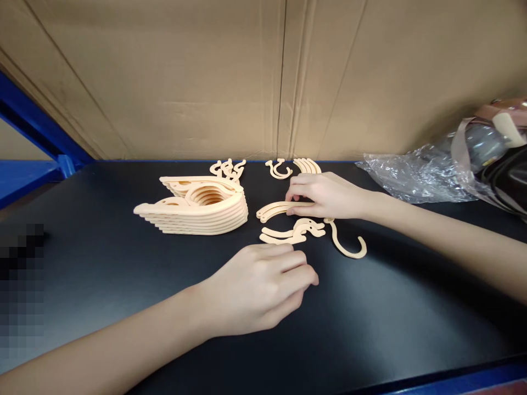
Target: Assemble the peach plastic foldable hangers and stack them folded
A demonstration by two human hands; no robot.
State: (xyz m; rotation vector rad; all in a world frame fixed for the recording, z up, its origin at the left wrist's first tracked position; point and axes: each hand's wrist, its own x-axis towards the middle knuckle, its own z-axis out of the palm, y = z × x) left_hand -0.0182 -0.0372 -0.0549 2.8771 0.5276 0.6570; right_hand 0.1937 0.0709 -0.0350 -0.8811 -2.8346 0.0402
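Observation:
A stack of cream plastic folding hangers [206, 216] lies left of centre on the black tabletop. My right hand [325, 195] is closed, its thumb and fingers around the right end of two curved hanger arms [272, 209]. My left hand [263, 285] is in front with fingers curled; whatever they hold, if anything, is hidden. Just beyond its knuckles lie two wavy hanger pieces [302, 229], partly overlapping. A loose hanger hook [348, 249] rests to their right, under my right wrist.
At the back are a small pile of hooks [228, 169], a couple more hooks [280, 170] and several curved arms [308, 165]. Crumpled clear plastic [424, 173] and a dark bag [504, 175] occupy the right. Cardboard [206, 82] walls the rear, with a blue frame [37, 123] at left.

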